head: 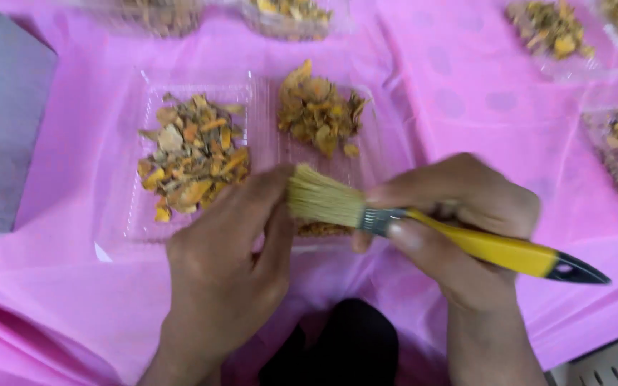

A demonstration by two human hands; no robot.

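Brush (423,232) lies sideways — bristles point left, yellow handle points right | right hand (459,229) holds it tight near the metal band | left hand (227,268) is nearer the bristles, fingers curled and touching them (nothing held) | clear tray (116,229) of dried orange bits sits just behind.

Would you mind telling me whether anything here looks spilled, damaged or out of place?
Nothing stands out. The orange-brown dried pieces sit inside their clear tray on the pink cloth. The right hand holds a yellow-handled brush, bristles against the left hand.
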